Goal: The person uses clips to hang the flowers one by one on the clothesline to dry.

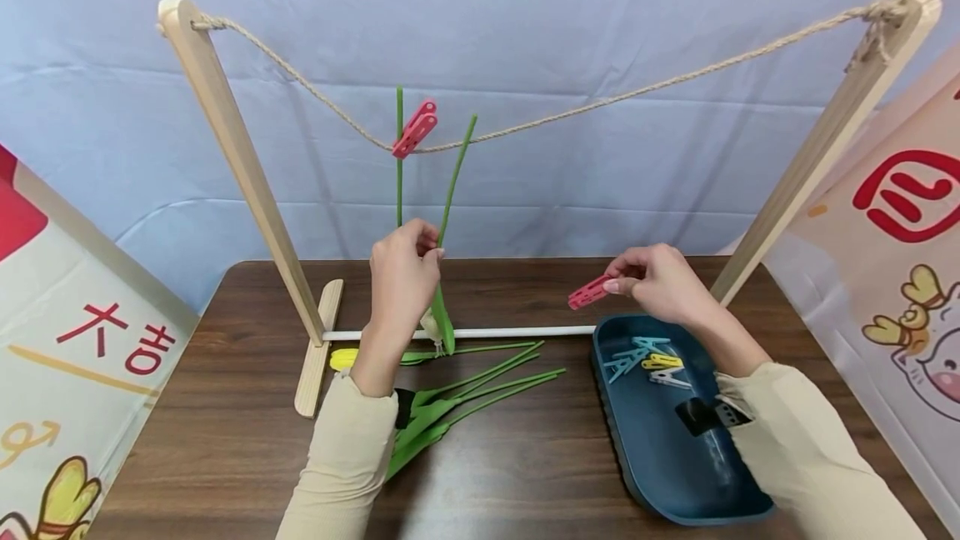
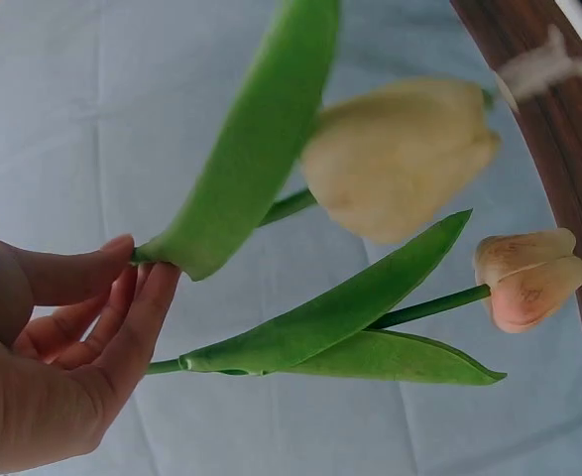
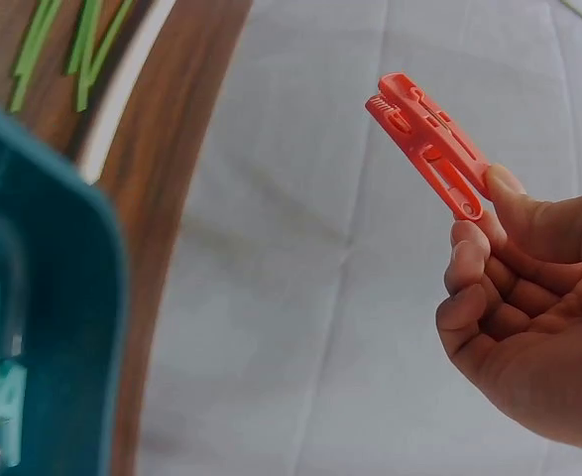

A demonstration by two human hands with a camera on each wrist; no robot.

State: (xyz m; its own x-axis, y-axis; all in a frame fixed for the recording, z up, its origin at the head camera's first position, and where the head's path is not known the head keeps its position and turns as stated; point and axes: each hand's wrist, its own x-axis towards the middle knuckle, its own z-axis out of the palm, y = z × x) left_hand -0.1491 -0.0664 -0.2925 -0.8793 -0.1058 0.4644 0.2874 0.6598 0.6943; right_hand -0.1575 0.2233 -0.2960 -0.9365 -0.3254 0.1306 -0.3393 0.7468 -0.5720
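Note:
My left hand point(image 1: 405, 267) pinches the green stem of a cream tulip point(image 2: 400, 164), which points blossom down with its stem rising just in front of the rope point(image 1: 570, 111). Beside it, a second tulip point(image 2: 530, 281) with a pinkish blossom hangs upside down from the rope, its stem clamped by a red clothespin point(image 1: 415, 130). Over the back of a blue basin point(image 1: 678, 515), my right hand point(image 1: 663, 283) holds another red clothespin point(image 3: 424, 144) between thumb and fingers. In the head view, my left hand and arm partly hide the tulips.
Two wooden posts point(image 1: 240, 161) carry the sagging rope, with a white rod point(image 1: 525, 332) low between them. Several more tulips point(image 1: 427, 423) lie on the brown table point(image 1: 525, 473). Blue, yellow and white clothespins point(image 1: 660, 361) sit inside the basin.

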